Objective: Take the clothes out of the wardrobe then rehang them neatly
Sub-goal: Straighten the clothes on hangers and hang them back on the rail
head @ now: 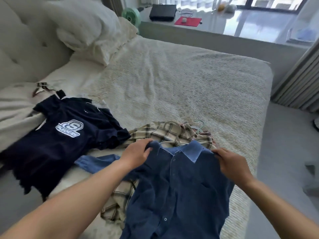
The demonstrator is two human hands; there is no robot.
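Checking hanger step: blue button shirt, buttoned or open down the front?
Buttoned. The blue button shirt lies front up on the bed, placket closed, both hands gripping its shoulders: left hand, right hand.

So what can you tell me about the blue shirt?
The blue shirt is dark, ribbed-looking cloth with a lighter blue collar and small buttons down the front. It lies front-up on the bed, partly over a plaid shirt. The left hand and right hand grip its shoulders.
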